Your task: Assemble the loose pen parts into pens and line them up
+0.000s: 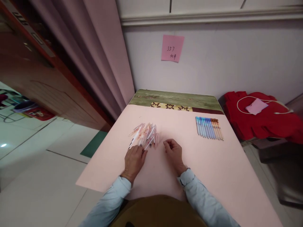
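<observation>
A loose heap of slim pen parts (148, 134) lies on the pink tabletop: pale pink and orange barrels mixed with white sticks that have dark ends. At the near edge of this heap is my left hand (134, 160), its fingers curled and closed; whatever they hold is hidden. My right hand (174, 154) is just right of the heap, thumb and fingertips pinched together, with any small thing between them not visible. Farther right, a neat row of pens (209, 128) lies side by side, running from light blue through purple-blue to brown-orange.
The pink sheet (201, 170) covers the table, with a green patterned strip (175, 96) at its back. A pink note (172, 48) is on the wall. To the right, red cloth (236, 123) bears a white cable. A curtain (104, 47) and wooden door (54, 85) stand left.
</observation>
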Tool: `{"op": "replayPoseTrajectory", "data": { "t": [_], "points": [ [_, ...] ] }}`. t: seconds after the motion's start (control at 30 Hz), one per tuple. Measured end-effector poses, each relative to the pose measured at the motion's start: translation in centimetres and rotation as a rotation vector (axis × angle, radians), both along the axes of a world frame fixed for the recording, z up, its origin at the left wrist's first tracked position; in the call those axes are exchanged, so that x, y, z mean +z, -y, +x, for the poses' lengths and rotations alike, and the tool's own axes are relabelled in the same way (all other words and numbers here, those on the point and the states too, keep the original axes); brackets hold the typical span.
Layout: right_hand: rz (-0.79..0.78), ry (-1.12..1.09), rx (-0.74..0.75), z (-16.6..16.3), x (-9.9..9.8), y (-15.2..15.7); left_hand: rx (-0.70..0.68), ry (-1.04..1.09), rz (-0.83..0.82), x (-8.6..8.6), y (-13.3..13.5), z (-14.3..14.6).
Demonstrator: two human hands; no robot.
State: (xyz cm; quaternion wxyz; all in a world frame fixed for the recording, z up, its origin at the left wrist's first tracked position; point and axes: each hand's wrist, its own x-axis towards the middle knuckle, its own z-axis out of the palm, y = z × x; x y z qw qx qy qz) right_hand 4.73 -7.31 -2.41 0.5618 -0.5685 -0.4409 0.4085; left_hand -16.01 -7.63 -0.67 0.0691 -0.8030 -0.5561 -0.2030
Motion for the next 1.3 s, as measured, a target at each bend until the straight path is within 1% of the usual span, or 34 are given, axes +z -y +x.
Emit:
{"op": "replayPoseTrajectory", "data": {
  "t": [0.2,0.33,0.4,0.47,0.53,0.6,0.67,0.77,0.83,0.9,1.0,1.07,1.13,1.2,1.3],
  "points": [
    [0.0,-0.011,-0.007,0.0,-0.1,0.1,0.009,0.082,-0.036,-0.3,0.5,0.0],
    [0.005,-0.024,-0.005,0.1,0.3,0.2,0.006,0.213,-0.027,-0.1,1.5,0.1],
    [0.021,-0.04,0.053,0.1,0.6,0.3,-0.004,0.304,-0.036,0.3,2.0,0.8],
    [0.027,-0.086,0.152,0.1,0.8,0.5,-0.024,0.372,-0.064,0.7,2.2,2.0],
    [0.025,-0.143,0.239,0.1,1.1,0.6,-0.064,0.403,-0.097,1.0,2.2,3.6],
    [0.028,-0.172,0.271,0.1,1.2,0.7,-0.103,0.412,-0.125,1.1,2.2,5.2],
    [0.034,-0.173,0.247,0.3,1.3,0.7,-0.118,0.439,-0.156,1.0,2.2,6.3],
    [0.023,-0.222,0.126,0.9,1.2,0.5,-0.118,0.526,-0.201,0.7,2.0,6.8],
    [-0.002,-0.322,0.025,1.4,1.1,0.3,-0.087,0.574,-0.181,0.8,1.2,6.1],
    [-0.026,-0.417,-0.042,1.7,0.8,0.0,-0.017,0.604,-0.116,1.2,0.0,4.8],
    [-0.033,-0.46,-0.07,1.9,0.5,-0.2,0.089,0.637,-0.01,2.0,-2.2,2.9],
    [-0.028,-0.449,-0.064,1.8,0.3,-0.2,0.115,0.621,0.003,2.3,-3.2,2.3],
    [-0.024,-0.442,-0.054,1.7,0.2,-0.2,0.109,0.555,-0.054,2.2,-3.7,2.5],
    [-0.015,-0.454,-0.05,1.7,0.1,-0.3,0.104,0.449,-0.12,1.8,-3.7,3.2],
    [0.001,-0.487,-0.059,1.8,-0.3,-0.4,0.124,0.262,-0.138,1.4,-3.4,4.3]
  ]
}}
